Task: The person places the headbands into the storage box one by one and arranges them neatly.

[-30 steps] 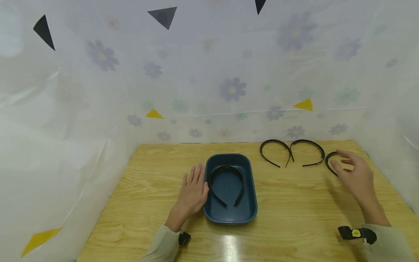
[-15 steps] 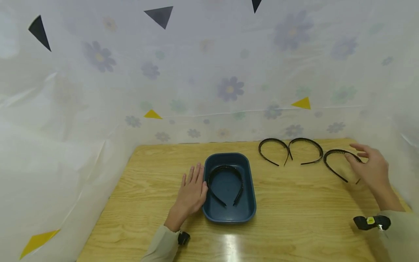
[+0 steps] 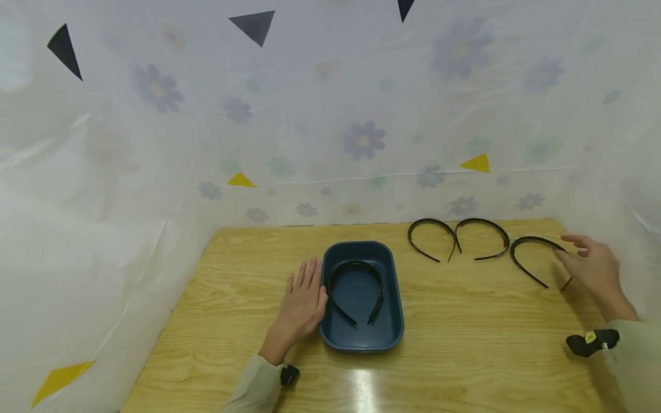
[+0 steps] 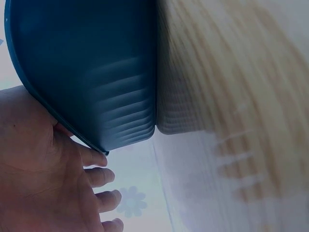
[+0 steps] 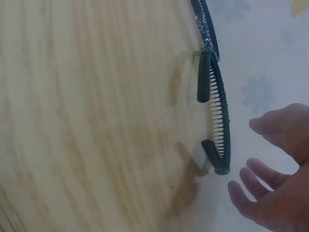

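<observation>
In the head view, the central tray (image 3: 356, 295) is touched by the straight-fingered left hand (image 3: 298, 307); at right, the rightmost headband (image 3: 533, 238) is flanked by the spread right hand (image 3: 594, 275). Left wrist: tray seen upper left. Right wrist: fingers (image 5: 264, 178) parted, lower right.

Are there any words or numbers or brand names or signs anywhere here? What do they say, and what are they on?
None that can be read in any view.
Yellow label on the black strap at the right wrist: too small to tell if it says anything.
Tray and headbands: no writing shows.
Wall: just flowers and triangles, no letters.
</observation>
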